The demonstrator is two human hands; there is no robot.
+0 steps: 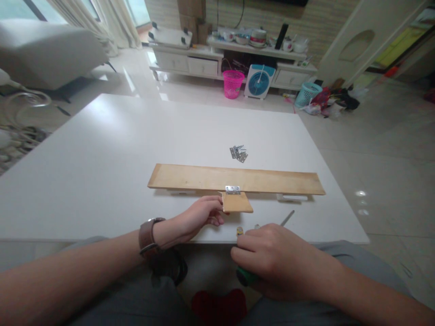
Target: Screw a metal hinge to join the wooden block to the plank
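Note:
A long wooden plank (204, 176) lies across the white table, raised a little on pale supports. A silver hinge (233, 189) joins its near edge to a small wooden piece (238, 203), which juts towards me. My left hand (204, 213) pinches the left edge of that small piece, thumb above and fingers partly hidden beneath. Closer to my body, my right hand (278, 262) is closed around the green handle of a screwdriver (288, 218); its metal shaft points away to the right. Just beyond the right knuckles sits a small yellow object (239, 231).
Behind the plank lies a small pile of hinges and screws (239, 153). The white table (84, 181) ends right in front of my lap. Past it on the floor stand a pink basket (233, 85), a blue fan (259, 82) and a light-blue basket (307, 94).

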